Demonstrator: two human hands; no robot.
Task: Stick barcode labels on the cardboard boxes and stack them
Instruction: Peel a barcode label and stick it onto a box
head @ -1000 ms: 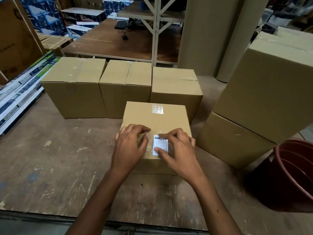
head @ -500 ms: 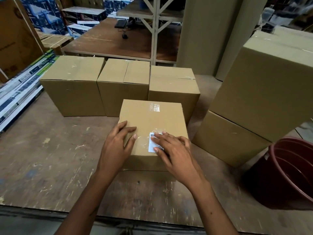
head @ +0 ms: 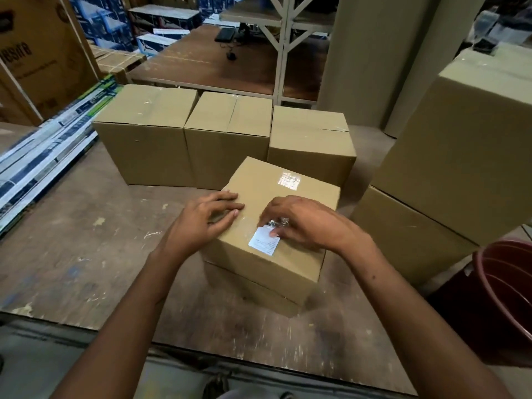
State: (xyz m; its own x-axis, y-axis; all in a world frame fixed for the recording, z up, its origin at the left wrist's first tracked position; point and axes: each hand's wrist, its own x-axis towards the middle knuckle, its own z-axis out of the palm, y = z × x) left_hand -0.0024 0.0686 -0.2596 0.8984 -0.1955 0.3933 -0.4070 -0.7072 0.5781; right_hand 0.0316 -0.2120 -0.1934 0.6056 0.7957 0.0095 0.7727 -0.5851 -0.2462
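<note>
Now L hand (head: pixel 201 223) lies flat on box (head: pixel 283 194), R hand (head: pixel 305 223) fingers press label (head: pixel 263 244).

A scuffed wooden worktable (head: pixel 86 254) fills the foreground. Behind it stand a brown wooden platform (head: pixel 207 67) and a white metal rack frame (head: pixel 283 47). Large brown paper rolls (head: pixel 383 59) rise at right.

white barcode label (head: pixel 264 243) on box (head: pixel 267 254), print too blurred to read

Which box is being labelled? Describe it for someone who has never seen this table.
On the wooden table, three cardboard boxes stand in a row at the back. The box being labelled sits alone in front of them, nearest the person. Only it carries a white barcode label, with both hands on top.
</note>
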